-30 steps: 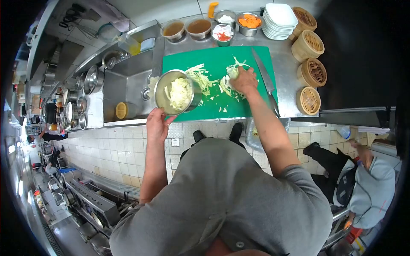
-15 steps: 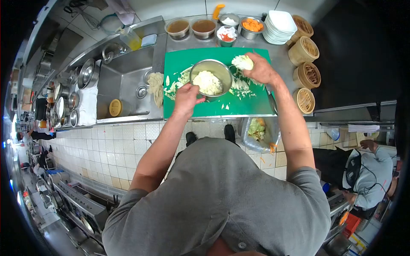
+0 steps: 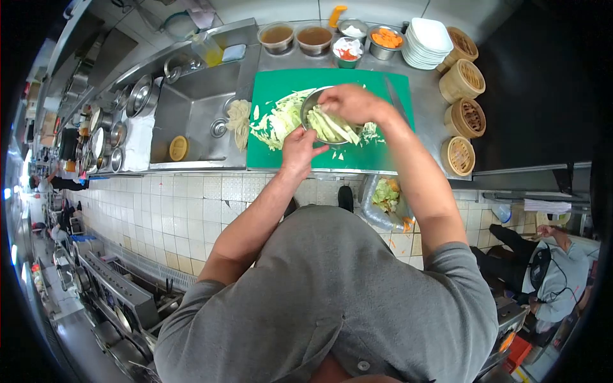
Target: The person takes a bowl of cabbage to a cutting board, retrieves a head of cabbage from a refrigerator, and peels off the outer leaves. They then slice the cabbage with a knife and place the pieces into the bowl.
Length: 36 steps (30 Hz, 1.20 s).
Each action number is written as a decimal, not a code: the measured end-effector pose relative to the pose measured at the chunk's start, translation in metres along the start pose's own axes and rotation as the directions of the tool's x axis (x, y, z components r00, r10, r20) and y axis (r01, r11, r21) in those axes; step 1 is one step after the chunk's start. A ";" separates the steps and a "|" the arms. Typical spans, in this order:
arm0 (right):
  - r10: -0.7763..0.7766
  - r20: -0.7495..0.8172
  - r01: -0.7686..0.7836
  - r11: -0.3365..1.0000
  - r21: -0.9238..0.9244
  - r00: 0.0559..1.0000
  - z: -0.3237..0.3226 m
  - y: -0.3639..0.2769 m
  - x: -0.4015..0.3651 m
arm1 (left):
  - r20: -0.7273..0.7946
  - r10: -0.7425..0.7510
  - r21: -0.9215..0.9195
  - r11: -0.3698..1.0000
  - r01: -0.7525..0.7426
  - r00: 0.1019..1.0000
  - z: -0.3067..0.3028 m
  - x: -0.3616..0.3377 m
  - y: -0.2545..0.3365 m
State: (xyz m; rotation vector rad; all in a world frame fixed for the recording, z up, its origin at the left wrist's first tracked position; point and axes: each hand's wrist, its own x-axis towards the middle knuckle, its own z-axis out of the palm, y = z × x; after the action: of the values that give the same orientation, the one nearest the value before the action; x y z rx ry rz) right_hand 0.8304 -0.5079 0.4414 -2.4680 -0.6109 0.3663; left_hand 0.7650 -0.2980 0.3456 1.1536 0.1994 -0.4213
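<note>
My left hand (image 3: 300,152) grips the near rim of a round metal bowl (image 3: 306,108), which tilts above the green cutting board (image 3: 357,159). Pale green shredded cabbage (image 3: 329,126) fills the bowl's mouth. Over the bowl's far side is my right hand (image 3: 351,103), its fingers curled down toward the cabbage and slightly blurred; whatever they hold is hidden. More cabbage shreds (image 3: 281,124) lie heaped on the board left of the bowl, and small bits (image 3: 370,133) are scattered to its right. A knife (image 3: 397,99) rests along the board's right side.
Left of the board are a cloth (image 3: 239,121) and a steel sink (image 3: 198,118). Behind it stand brown-liquid tubs (image 3: 276,38), carrots (image 3: 386,37) and stacked plates (image 3: 429,45). Bamboo steamers (image 3: 465,118) line the right. Below sits a scrap bin (image 3: 385,199); another person (image 3: 549,274) stands behind right.
My right hand has moved left from the board's right side, where it held cabbage, to over the bowl. The bowl has tilted, and longer cabbage shreds now show in it.
</note>
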 end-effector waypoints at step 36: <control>0.287 -0.626 -0.512 0.832 -0.211 0.725 0.159 0.125 -0.003 | -0.163 0.093 -0.246 0.960 -0.132 0.982 -0.130 -0.106 0.037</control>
State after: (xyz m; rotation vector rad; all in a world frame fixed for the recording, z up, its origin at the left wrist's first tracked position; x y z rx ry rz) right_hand 0.8099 -0.5290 0.2410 -2.8684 0.1571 -0.3855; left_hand 0.6922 -0.1428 0.3633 0.9368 0.3087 -0.2003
